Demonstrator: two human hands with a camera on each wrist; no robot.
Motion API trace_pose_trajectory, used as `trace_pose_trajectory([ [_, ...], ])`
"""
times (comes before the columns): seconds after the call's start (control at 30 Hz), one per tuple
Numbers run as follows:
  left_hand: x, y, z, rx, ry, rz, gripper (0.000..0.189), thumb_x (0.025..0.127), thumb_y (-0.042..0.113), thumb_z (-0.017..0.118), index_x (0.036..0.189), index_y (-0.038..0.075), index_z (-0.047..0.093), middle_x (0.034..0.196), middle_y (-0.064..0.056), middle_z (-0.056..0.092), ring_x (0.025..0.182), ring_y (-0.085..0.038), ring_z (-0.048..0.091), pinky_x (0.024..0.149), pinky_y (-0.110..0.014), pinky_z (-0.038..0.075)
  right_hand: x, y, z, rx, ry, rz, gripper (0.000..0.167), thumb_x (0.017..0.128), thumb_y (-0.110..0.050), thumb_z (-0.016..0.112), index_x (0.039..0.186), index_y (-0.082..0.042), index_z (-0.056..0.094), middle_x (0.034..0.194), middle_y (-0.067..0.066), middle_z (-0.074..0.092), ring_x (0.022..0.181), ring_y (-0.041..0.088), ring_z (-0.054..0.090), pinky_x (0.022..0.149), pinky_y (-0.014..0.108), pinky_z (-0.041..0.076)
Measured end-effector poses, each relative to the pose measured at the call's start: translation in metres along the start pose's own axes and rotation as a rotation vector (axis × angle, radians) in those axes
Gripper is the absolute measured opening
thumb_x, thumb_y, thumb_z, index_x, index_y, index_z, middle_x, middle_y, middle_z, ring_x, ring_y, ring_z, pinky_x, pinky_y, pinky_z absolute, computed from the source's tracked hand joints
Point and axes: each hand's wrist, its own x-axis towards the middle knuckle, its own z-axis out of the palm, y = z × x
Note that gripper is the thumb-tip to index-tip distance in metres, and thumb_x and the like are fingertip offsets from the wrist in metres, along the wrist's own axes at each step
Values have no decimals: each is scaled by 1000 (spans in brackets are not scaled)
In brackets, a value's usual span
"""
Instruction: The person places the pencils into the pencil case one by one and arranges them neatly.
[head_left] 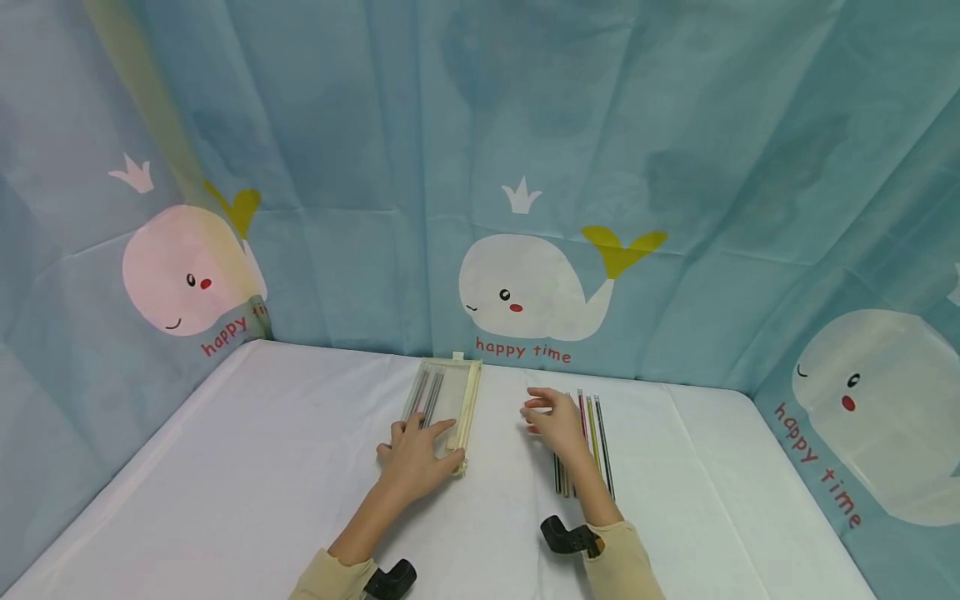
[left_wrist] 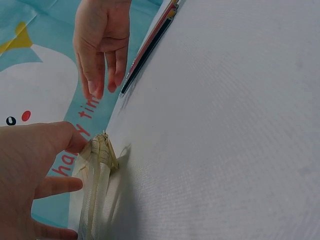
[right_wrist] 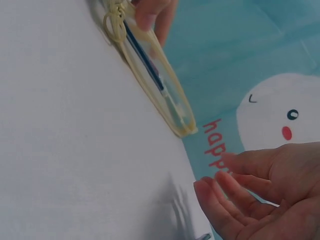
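Note:
A see-through pencil case (head_left: 456, 390) with cream edging and a zipper lies on the white table. Several dark pencils (head_left: 432, 396) show inside it. My left hand (head_left: 417, 463) rests on the case's near end, fingers spread, with the thumb by the zipper end (left_wrist: 101, 150). Off to the right, my right hand (head_left: 557, 427) hovers just above the table with loosely bent fingers and nothing in them. Partly behind that hand and wrist, several loose pencils (head_left: 604, 446) lie side by side, dark, yellow and red among them.
The white tablecloth (head_left: 712, 475) covers the table. Its far edge meets a blue curtain (head_left: 345, 275) printed with whales. Black wrist devices (head_left: 564, 535) sit at both sleeves.

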Motion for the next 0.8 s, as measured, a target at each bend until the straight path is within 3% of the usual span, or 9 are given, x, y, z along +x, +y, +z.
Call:
trace_pose_trajectory([
  [0.47,1,0,1,15,4,-7,52,89,39,71,135,17,74,148,-32,50,129,-57,41,84,-75,35,1,2,-19,-126,87,-18,45,91,0,76,134,11,65,113,26,73,91,34,72,71,32,62],
  [0.67,2,0,1,19,2,-3,52,88,39,71,135,17,74,148,-33,50,128,-56,41,83,-74,35,-1,-1,-26,-182,87,18,50,90,-5,78,136,9,64,120,26,72,118,43,65,97,52,55],
  [0.8,1,0,0,13,-1,-5,52,88,38,71,135,17,74,148,-33,49,128,-56,41,83,-74,35,-3,-2,-28,-213,64,35,54,89,-6,79,138,9,62,123,28,71,122,46,63,102,58,51],
])
